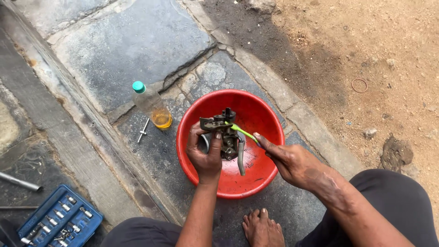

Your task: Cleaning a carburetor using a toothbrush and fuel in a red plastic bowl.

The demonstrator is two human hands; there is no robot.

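Two hands are held over a red plastic basin set on the stone paving: a greasy metal carburettor is gripped above the basin's middle by the left hand, fingers wrapped tightly round it. A thin green tube leading from that part is pinched by the right hand. Beside the basin's left rim lie a green-capped bottle of yellow liquid and a small bolt.
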